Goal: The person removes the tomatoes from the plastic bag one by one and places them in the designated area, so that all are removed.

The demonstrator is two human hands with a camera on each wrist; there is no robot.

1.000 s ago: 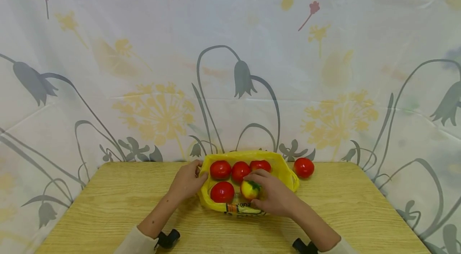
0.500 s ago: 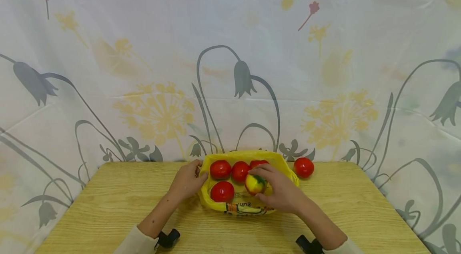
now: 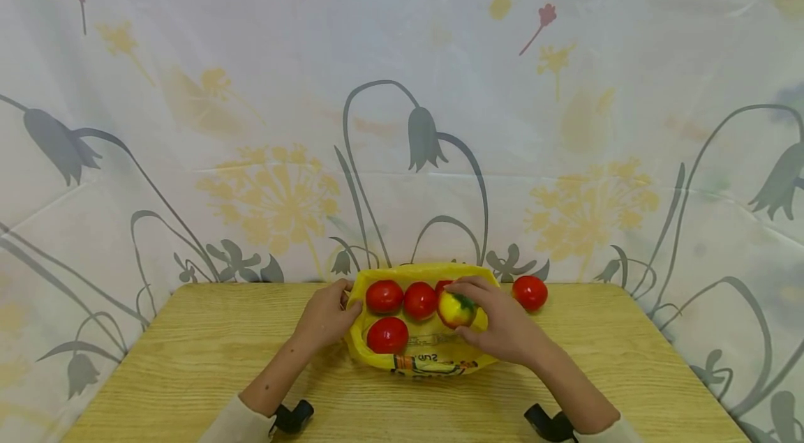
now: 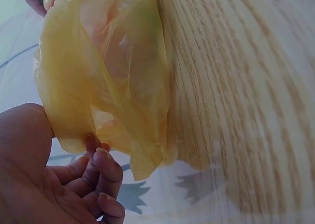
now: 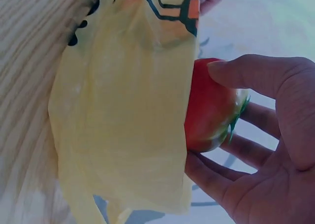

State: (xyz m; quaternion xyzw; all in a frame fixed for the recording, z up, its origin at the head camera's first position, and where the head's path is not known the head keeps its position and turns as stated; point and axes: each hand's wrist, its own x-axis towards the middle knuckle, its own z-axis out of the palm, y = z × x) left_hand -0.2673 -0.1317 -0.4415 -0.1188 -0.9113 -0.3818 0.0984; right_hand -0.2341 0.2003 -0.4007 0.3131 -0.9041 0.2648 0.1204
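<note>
A yellow plastic bag (image 3: 433, 366) with dark print lies with its mouth spread wide on the table. Several red tomatoes (image 3: 387, 335) sit inside it. My left hand (image 3: 326, 317) pinches the bag's left edge; in the left wrist view the thin yellow film (image 4: 69, 115) runs between thumb and fingers. Over the right part of the opening, my right hand (image 3: 502, 324) holds a tomato (image 3: 457, 309) with a yellow top and green leaves. In the right wrist view, thumb and fingers span this tomato (image 5: 211, 106), its lower side hidden behind the bag wall.
One more red tomato (image 3: 530, 293) stands on the table right of the bag, near the back edge. The light wooden table (image 3: 239, 331) ends at a flower-printed cloth (image 3: 402, 115) hanging behind it.
My right hand has moved the yellow-topped tomato to the right and slightly back within the bag's opening. The left hand has stayed at the left edge.
</note>
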